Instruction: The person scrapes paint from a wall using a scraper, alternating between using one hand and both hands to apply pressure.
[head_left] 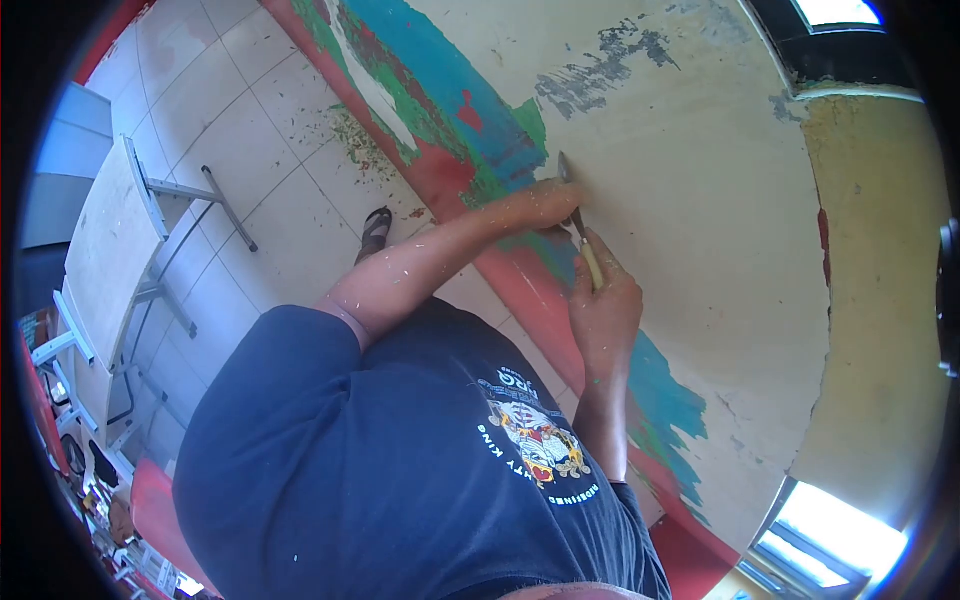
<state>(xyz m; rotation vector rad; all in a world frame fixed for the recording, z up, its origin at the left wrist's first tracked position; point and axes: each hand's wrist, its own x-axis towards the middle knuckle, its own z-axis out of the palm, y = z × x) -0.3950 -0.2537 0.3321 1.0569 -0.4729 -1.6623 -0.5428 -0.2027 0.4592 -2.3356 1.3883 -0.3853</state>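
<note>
A scraper with a pale yellow handle (592, 264) and a narrow metal blade (565, 166) lies against the painted wall (700, 240). My right hand (608, 302) is closed around its handle. Farther up the tool, my left hand (552, 204) grips it just behind the blade, with its fingers partly hidden. Beside both hands runs a band of turquoise paint (440, 75), patched with green and red. Past the blade tip the wall is cream, with a grey scuffed patch (610, 70).
Paint flakes (362, 150) litter the tiled floor (270, 95) near a sandalled foot (375, 228). A light-topped table (115, 235) with metal legs stands at the left, near a red chair (165, 520). Bright windows (830, 535) border the wall at the right.
</note>
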